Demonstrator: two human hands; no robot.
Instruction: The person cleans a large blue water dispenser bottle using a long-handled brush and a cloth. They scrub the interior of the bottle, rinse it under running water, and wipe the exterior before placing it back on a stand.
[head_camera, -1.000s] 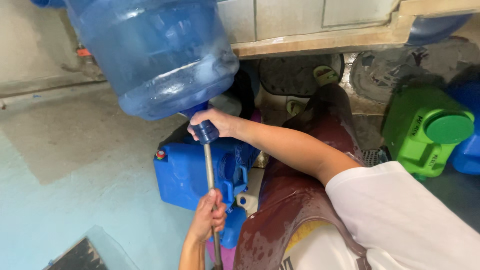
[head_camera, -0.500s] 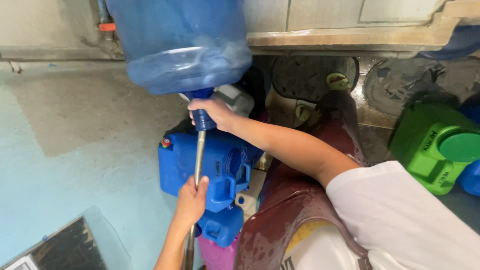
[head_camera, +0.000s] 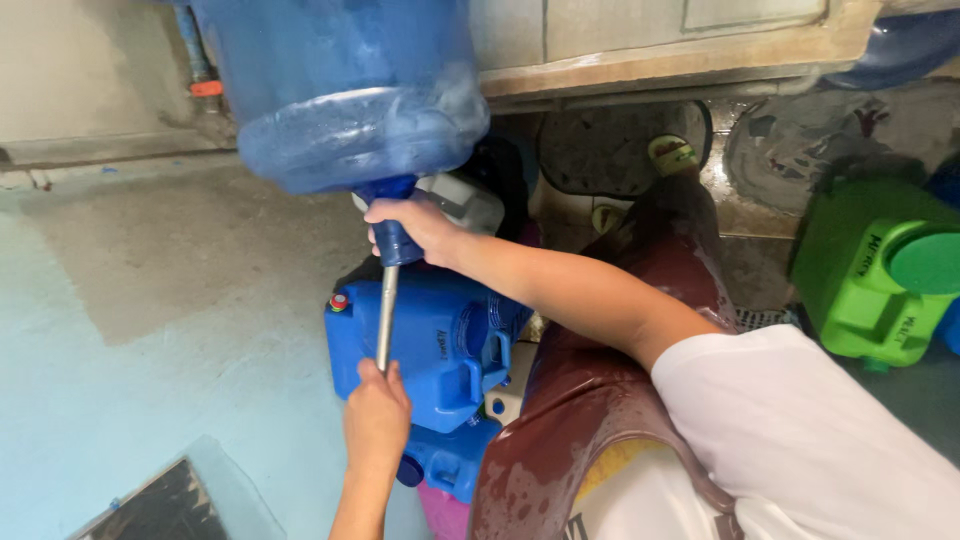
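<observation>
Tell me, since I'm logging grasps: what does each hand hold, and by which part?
Right hand holds the upturned water bottle by its neck; left hand holds the metal rod at its lower end.

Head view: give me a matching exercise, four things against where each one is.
Things:
1. right hand
2. left hand
3. big water bottle
4. green jerry can

Places:
A. far right, on the floor
B. low end of the metal rod
C. upside down, at the top
D. around the bottle's neck

Pairs: 1-D, 2-B, 3-C, 4-A
</observation>
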